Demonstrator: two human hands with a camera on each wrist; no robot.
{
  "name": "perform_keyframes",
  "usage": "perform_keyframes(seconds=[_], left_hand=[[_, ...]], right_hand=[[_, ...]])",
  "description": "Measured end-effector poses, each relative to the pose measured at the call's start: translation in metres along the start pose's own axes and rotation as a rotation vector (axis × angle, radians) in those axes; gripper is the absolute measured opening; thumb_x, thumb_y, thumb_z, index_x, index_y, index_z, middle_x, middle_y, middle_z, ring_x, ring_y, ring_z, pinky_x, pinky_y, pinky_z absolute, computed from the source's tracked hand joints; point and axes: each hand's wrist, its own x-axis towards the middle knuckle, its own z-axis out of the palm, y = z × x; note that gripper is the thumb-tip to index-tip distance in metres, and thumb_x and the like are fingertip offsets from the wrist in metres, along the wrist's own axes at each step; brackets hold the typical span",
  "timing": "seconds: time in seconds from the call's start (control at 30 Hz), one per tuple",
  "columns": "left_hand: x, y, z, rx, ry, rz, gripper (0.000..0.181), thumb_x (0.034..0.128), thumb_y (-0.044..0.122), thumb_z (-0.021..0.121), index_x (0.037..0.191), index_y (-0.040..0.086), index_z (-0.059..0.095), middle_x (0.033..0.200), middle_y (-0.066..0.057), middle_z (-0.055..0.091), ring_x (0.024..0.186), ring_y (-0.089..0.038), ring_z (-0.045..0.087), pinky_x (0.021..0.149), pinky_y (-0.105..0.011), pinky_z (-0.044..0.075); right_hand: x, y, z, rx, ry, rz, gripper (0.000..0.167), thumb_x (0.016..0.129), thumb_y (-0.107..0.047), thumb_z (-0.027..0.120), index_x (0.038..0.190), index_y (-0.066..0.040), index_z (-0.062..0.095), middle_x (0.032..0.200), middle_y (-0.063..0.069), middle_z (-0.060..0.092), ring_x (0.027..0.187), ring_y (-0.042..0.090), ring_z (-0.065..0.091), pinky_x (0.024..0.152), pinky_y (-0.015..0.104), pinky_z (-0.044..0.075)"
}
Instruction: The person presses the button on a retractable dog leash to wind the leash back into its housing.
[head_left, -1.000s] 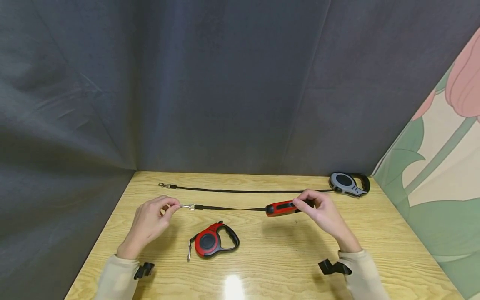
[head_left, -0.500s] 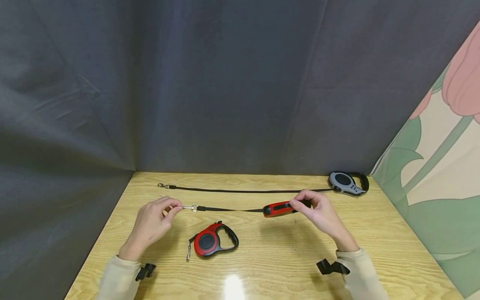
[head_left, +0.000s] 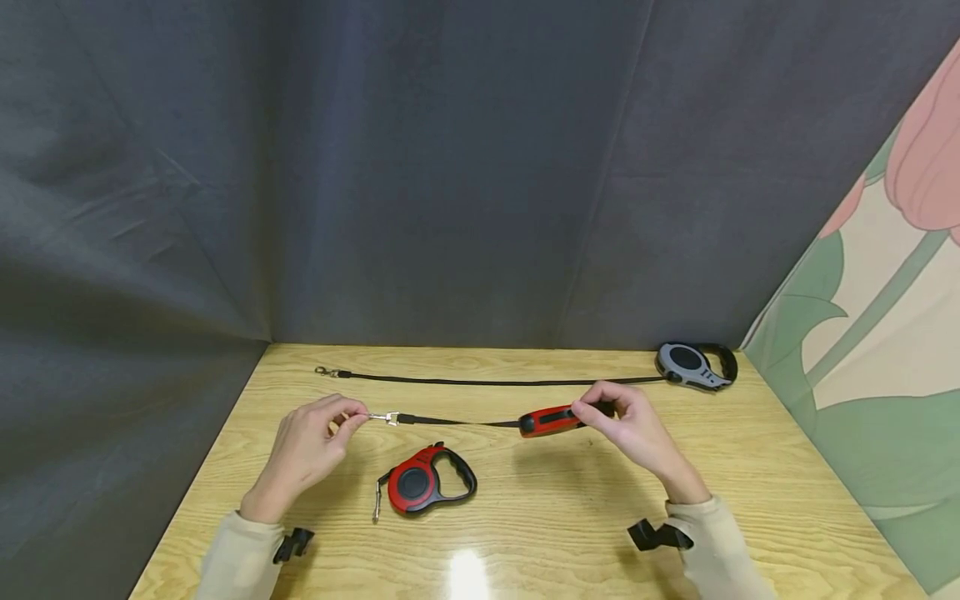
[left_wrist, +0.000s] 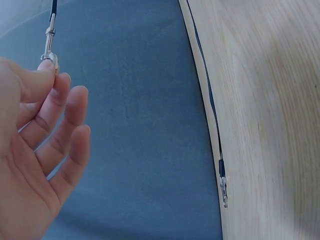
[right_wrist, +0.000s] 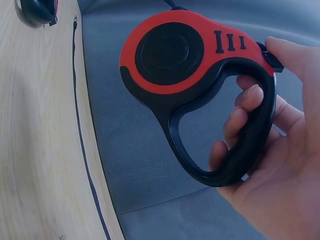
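My right hand (head_left: pixel 630 425) grips the black handle of a red retractable dog leash (right_wrist: pixel 165 55), held above the table. In the right wrist view its fingers (right_wrist: pixel 235 125) wrap through the handle loop, and the thumb (right_wrist: pixel 285 50) lies on the black button. A black strap (head_left: pixel 450 421) runs left from the casing to a silver snap hook (left_wrist: pixel 50 42). My left hand (head_left: pixel 307 442) pinches the end of that hook between thumb and forefinger. Below the strap, a second red retractable leash (head_left: pixel 432 479) lies on the table, its strap drawn in and its hook at its left.
At the back right of the wooden table (head_left: pixel 570 533) lies a grey retractable leash (head_left: pixel 693 367). Its black strap (head_left: pixel 495 382) stretches left along the back edge to a snap hook (head_left: pixel 327 371). Grey curtain (head_left: pixel 450 183) hangs behind; a flowered cloth (head_left: pixel 877 358) hangs at the right.
The right hand has moved slightly left with the red leash, and the left hand slightly right with the hook. The strap between them is a little shorter.
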Motion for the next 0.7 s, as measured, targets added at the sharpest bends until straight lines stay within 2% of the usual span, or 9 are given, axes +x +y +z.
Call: perform_keyframes(seconds=[0.17, 0.43, 0.7], left_hand=[[0.002, 0.006, -0.004, 0.001, -0.008, 0.004, 0.006, 0.0946, 0.017, 0.081, 0.096, 0.023, 0.079, 0.092, 0.011, 0.075, 0.065, 0.001, 0.054, 0.061, -0.023, 0.046], [0.002, 0.011, -0.003, -0.001, -0.019, 0.008, 0.005, 0.0953, 0.018, 0.08, 0.096, 0.023, 0.079, 0.092, 0.011, 0.075, 0.066, 0.001, 0.053, 0.062, -0.023, 0.046], [0.002, 0.013, -0.001, -0.002, -0.041, 0.008, 0.003, 0.0956, 0.018, 0.079, 0.098, 0.021, 0.08, 0.094, 0.01, 0.076, 0.066, 0.001, 0.052, 0.062, -0.022, 0.046]], right_hand=[[0.0, -0.003, 0.0, 0.014, -0.009, -0.004, 0.01, 0.1, -0.009, 0.072, 0.094, -0.002, 0.073, 0.091, -0.017, 0.07, 0.08, 0.01, 0.059, 0.073, 0.028, 0.045], [0.001, -0.003, 0.003, 0.018, -0.016, -0.001, 0.009, 0.099, -0.01, 0.074, 0.091, -0.015, 0.074, 0.087, -0.006, 0.07, 0.075, 0.011, 0.055, 0.067, 0.03, 0.043], [0.001, -0.005, 0.008, 0.023, -0.013, -0.003, 0.009, 0.099, -0.01, 0.075, 0.091, -0.015, 0.074, 0.086, -0.006, 0.069, 0.071, 0.01, 0.053, 0.064, 0.029, 0.043]])
